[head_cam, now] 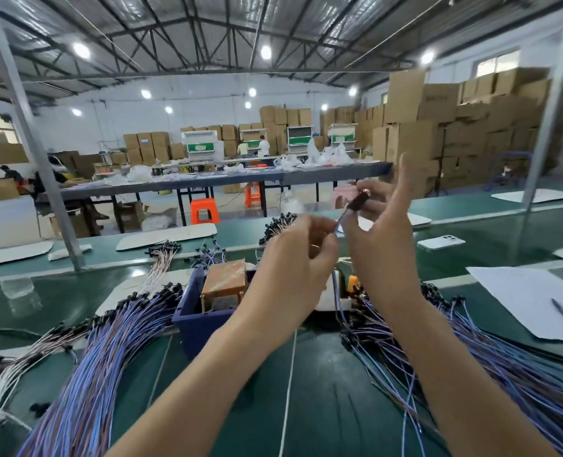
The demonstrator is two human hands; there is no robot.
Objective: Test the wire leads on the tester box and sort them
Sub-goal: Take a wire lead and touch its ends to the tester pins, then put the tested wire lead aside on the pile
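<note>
Both hands are raised above the tester box (224,285), which sits in a dark blue tray (194,328) on the green bench. My left hand (293,265) pinches the thin wire of a lead (356,204) with curled fingers. My right hand (382,232) holds the lead's dark tip between thumb and forefinger, its other fingers stretched upward. A thick fan of blue and purple leads (98,364) lies to the left. Another pile of leads (504,367) spreads to the right.
A white phone (440,242) lies on the bench behind my right hand. White paper (530,301) with a dark pen lies at the right. More lead bundles (276,225) sit at the back. A metal post (55,206) stands at the left.
</note>
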